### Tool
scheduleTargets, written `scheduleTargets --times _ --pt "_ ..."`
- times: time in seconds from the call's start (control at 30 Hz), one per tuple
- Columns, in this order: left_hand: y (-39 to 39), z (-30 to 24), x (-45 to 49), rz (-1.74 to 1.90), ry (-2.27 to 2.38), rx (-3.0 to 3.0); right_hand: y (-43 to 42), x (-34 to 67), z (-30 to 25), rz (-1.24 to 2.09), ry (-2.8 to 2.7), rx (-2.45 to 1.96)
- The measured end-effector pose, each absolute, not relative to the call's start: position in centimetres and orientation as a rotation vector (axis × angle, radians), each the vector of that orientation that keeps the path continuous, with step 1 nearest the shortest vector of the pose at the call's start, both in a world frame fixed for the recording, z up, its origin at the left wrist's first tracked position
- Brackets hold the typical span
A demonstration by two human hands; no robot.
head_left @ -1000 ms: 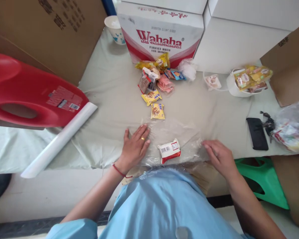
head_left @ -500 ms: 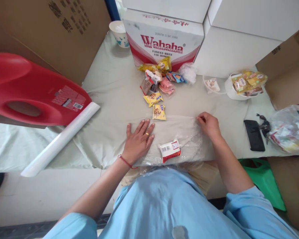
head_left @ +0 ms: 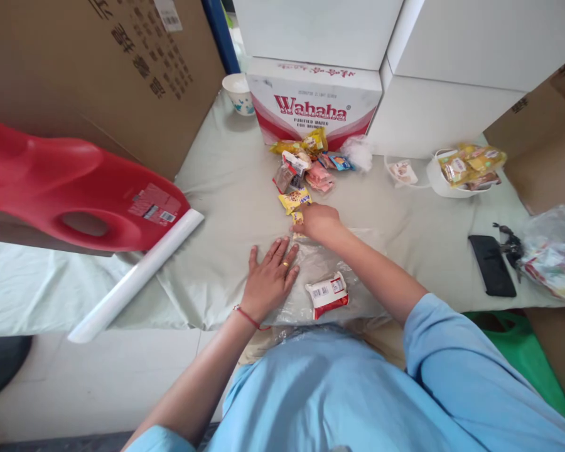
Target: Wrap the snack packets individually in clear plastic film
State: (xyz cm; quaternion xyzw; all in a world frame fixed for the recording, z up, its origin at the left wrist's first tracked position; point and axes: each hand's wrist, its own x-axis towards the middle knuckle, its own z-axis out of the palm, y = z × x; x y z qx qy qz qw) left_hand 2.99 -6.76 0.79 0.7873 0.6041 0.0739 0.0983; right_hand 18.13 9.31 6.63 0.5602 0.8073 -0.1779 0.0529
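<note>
My left hand (head_left: 270, 279) lies flat with its fingers spread, pressing the left edge of a sheet of clear plastic film (head_left: 368, 297) onto the table. My right hand (head_left: 317, 221) reaches across the film, its fingers closed on a small yellow cookie packet (head_left: 297, 218), which they partly cover. Just beyond it lies a second yellow cookie packet (head_left: 292, 200). On the film, between my forearms, rests a white and red snack packet (head_left: 327, 294). Several more wrapped snacks (head_left: 319, 177) are heaped behind the yellow packets.
A red jug (head_left: 98, 201) and a white roll (head_left: 136, 276) are at the left. At the back stand a Wahaba-type water carton (head_left: 311, 110) and a paper cup (head_left: 239, 95). To the right are a white basket (head_left: 456, 190) of snacks, a phone (head_left: 492, 265) and a plastic bag (head_left: 555, 251).
My right hand has left the film's right edge and moved left and away from me onto the nearer yellow cookie packet. My left hand stays flat. The view has shifted slightly.
</note>
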Motion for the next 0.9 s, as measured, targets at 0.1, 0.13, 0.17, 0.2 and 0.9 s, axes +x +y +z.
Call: scheduleTargets --times 0.1,0.13,0.17,0.2,0.9 --pt "-6.8 0.7 2.9 0.238 1.779 2.334 9.9 16.7 6.2 -0.523 2.485 1.656" --pt "-6.8 0.7 2.9 0.247 1.778 2.333 10.5 16.6 6.1 -0.518 2.493 1.676" --pt "-6.8 0.7 2.9 0.256 1.779 2.330 11.3 16.7 5.9 -0.505 2.504 1.711" --pt "-6.8 0.7 2.9 0.264 1.781 2.328 12.3 16.9 5.8 -0.479 2.521 1.756" --pt "-6.7 0.6 2.9 0.348 1.762 2.317 -7.1 31.7 4.3 -0.661 2.975 1.157"
